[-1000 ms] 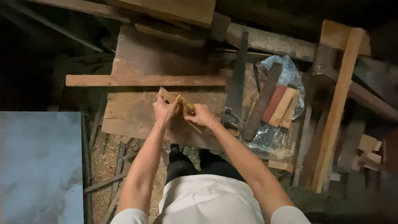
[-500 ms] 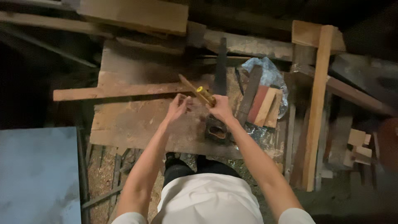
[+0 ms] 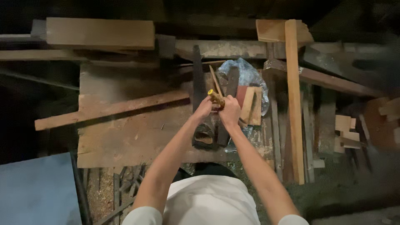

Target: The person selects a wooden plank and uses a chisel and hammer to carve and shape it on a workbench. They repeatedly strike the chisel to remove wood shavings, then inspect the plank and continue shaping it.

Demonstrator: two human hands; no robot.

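Nearest the camera, two bare forearms reach forward from a white shirt (image 3: 208, 200) and converge over the middle of the table (image 3: 125, 141), a rough wooden slab strewn with offcuts. The left hand (image 3: 203, 110) and right hand (image 3: 230, 111) are close together, both closed on a small yellowish tool (image 3: 216, 98) whose rounded handle end sticks up between them, tilted toward the left. The right hand wraps the lower part of it; the left hand pinches it from the side with fingers curled. A thin wooden stick (image 3: 215, 80) runs up and away from the hands, but whether it joins the tool cannot be told. Just below the hands lies a handsaw (image 3: 201, 100), its dark handle near the table's front edge and its blade pointing away. A long wooden strip (image 3: 110, 109) lies slanted across the table to the left. Beyond the hands sit a crumpled plastic bag (image 3: 246, 75) and short wood blocks (image 3: 250, 106). A tall plank (image 3: 293, 100) stands right. The far edge is dark and blurred.
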